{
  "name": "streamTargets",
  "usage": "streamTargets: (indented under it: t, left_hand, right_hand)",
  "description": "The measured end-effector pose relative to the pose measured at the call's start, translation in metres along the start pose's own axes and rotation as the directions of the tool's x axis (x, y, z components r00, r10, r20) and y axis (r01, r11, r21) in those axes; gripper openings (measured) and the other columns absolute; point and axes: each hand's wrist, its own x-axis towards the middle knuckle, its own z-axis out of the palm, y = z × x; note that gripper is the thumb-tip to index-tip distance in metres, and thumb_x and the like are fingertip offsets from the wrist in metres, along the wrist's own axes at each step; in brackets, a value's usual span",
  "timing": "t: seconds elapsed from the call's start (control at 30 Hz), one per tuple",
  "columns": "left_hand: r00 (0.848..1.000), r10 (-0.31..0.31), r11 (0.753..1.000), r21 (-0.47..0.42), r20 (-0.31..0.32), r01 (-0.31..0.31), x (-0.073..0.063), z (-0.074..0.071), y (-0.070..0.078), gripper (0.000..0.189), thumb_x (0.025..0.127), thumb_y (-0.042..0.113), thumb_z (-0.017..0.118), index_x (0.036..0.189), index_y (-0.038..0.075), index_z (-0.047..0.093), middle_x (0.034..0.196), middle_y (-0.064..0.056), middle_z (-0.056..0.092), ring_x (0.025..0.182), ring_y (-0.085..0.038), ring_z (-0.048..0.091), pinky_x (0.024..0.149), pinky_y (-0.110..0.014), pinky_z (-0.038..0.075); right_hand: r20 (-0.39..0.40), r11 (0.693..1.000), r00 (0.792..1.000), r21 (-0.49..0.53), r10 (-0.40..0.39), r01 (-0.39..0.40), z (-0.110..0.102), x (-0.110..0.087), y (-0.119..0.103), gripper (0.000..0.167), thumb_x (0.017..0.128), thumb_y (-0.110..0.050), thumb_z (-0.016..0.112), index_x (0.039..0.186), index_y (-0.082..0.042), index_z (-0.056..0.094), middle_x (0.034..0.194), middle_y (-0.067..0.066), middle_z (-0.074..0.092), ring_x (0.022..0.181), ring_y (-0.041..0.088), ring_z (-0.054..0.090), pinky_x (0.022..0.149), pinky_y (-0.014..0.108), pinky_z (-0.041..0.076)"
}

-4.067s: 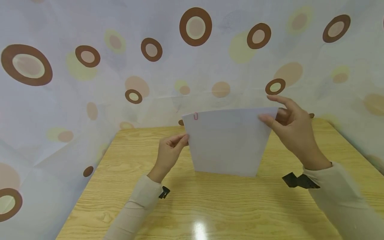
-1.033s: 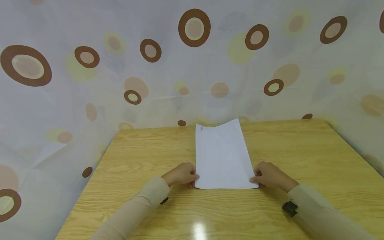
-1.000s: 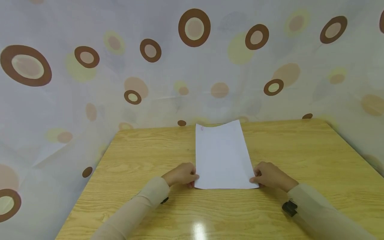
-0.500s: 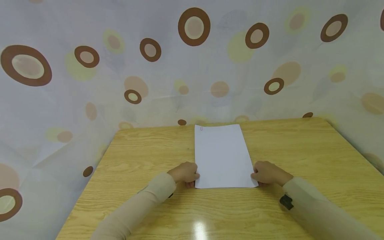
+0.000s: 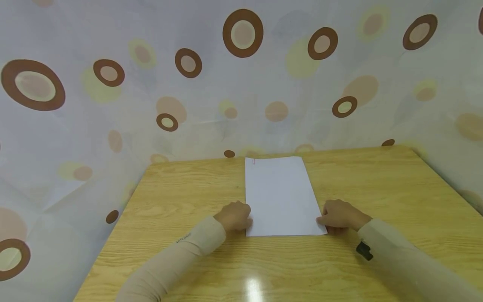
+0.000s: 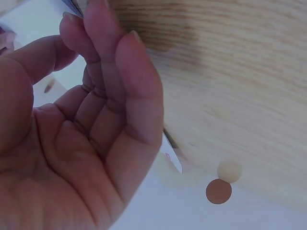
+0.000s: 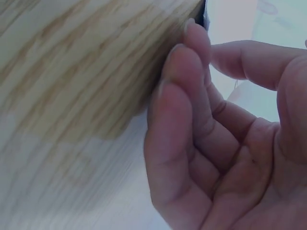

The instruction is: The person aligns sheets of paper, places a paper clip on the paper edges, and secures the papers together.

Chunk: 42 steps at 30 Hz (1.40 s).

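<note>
White paper [image 5: 281, 197] lies flat near the middle of the wooden table, its long side running away from me. A small pink-red paper clip [image 5: 253, 161] sits at its far left corner. My left hand [image 5: 235, 216] holds the near left edge, thumb over the top and fingers curled at the side. At the near right corner, my right hand [image 5: 343, 214] pinches the paper between thumb and fingers. In the left wrist view the left hand [image 6: 96, 110] shows its bent fingers beside the paper's edge. The right wrist view shows the right hand's fingers [image 7: 172, 139] curled beside the table surface.
The light wooden table [image 5: 181, 188] reaches back to a pale wall covering [image 5: 211, 25] with brown, yellow and peach circles. That covering also rises along the left and right sides. A black strap piece [image 5: 364, 250] hangs at the right sleeve.
The paper was held upright, then laid down with its far right corner raised; that corner now lies flat. Both hands moved from its sides to the near corners and have shifted only slightly since.
</note>
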Motion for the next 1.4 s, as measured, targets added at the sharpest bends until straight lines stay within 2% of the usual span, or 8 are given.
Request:
streamTargets:
  t: [0.2,0.43,0.77,1.0,1.17,1.3,1.33,1.4]
  left_hand:
    - [1.0,0.015,0.999,-0.044,0.01,-0.015,-0.002,0.0,0.001,0.023,0.094,0.018,0.059,0.074,0.007,0.056,0.062,-0.001,0.052,0.052,-0.012,0.045,0.049,-0.023,0.037]
    - [0.998,0.043,0.998,-0.036,-0.038,-0.045,-0.001,0.002,-0.001,0.02,0.092,0.011,0.057,0.073,0.006,0.054,0.063,-0.001,0.047,0.054,-0.012,0.041,0.047,-0.022,0.035]
    - [0.997,0.061,0.997,-0.044,-0.05,-0.063,-0.004,0.002,0.002,0.017,0.094,0.008,0.056,0.077,0.005,0.056,0.064,0.0,0.047,0.056,-0.012,0.041,0.048,-0.021,0.036]
    - [0.995,0.062,0.997,0.048,-0.077,-0.059,0.002,-0.001,0.011,0.012,0.091,0.008,0.059,0.079,0.007,0.057,0.068,0.001,0.049,0.062,-0.013,0.042,0.054,-0.026,0.038]
    - [0.994,0.045,0.998,0.054,-0.098,-0.04,0.006,-0.002,0.013,0.011,0.09,0.012,0.061,0.079,0.008,0.061,0.068,0.001,0.053,0.06,-0.013,0.044,0.052,-0.026,0.039]
    - [0.98,0.089,0.995,-0.03,-0.18,-0.096,0.007,-0.003,0.013,0.019,0.094,0.015,0.058,0.08,0.006,0.066,0.066,0.001,0.057,0.054,-0.009,0.047,0.048,-0.02,0.04]
    - [0.971,0.114,0.992,-0.036,-0.21,-0.124,0.007,-0.003,0.014,0.021,0.096,0.016,0.057,0.081,0.006,0.067,0.066,0.002,0.058,0.053,-0.008,0.047,0.047,-0.019,0.041]
    - [0.939,0.181,0.981,-0.013,-0.291,-0.193,0.006,-0.006,0.015,0.026,0.098,0.018,0.054,0.077,0.008,0.066,0.063,0.004,0.055,0.052,-0.006,0.045,0.047,-0.016,0.039]
  right_hand:
    - [0.006,1.0,1.0,-0.007,0.001,-0.001,0.001,0.0,0.003,0.033,0.088,-0.022,0.062,0.058,-0.01,0.056,0.049,-0.002,0.056,0.043,0.011,0.05,0.043,0.024,0.042]
    - [0.0,0.999,0.999,0.018,-0.044,0.044,0.004,0.004,0.003,0.03,0.087,-0.019,0.061,0.06,-0.012,0.053,0.049,-0.002,0.053,0.042,0.008,0.041,0.041,0.019,0.033]
    - [-0.056,0.995,0.993,-0.014,-0.102,0.101,0.011,0.008,0.003,0.017,0.085,-0.013,0.06,0.069,-0.012,0.054,0.057,-0.002,0.053,0.049,0.011,0.045,0.047,0.024,0.037]
    - [-0.12,0.994,0.987,0.011,-0.108,0.11,0.013,0.007,0.002,0.011,0.081,-0.006,0.059,0.072,-0.011,0.056,0.064,0.0,0.054,0.051,0.012,0.046,0.047,0.026,0.038]
    - [-0.144,0.985,0.974,-0.002,-0.174,0.175,0.012,0.005,-0.005,0.015,0.083,-0.007,0.062,0.069,-0.012,0.06,0.064,-0.002,0.053,0.052,0.011,0.044,0.047,0.025,0.037]
    - [-0.159,0.96,0.948,0.001,-0.278,0.281,0.01,0.007,-0.012,0.013,0.088,-0.01,0.064,0.076,-0.012,0.067,0.065,-0.006,0.053,0.057,0.008,0.044,0.049,0.023,0.037]
    - [-0.165,0.95,0.938,0.007,-0.306,0.311,0.009,0.009,-0.015,0.013,0.09,-0.011,0.063,0.078,-0.012,0.068,0.066,-0.006,0.054,0.058,0.007,0.045,0.05,0.023,0.038]
    - [-0.192,0.925,0.909,0.006,-0.371,0.379,0.005,0.012,-0.022,0.013,0.093,-0.012,0.061,0.085,-0.01,0.071,0.068,-0.005,0.059,0.059,0.007,0.049,0.052,0.022,0.042]
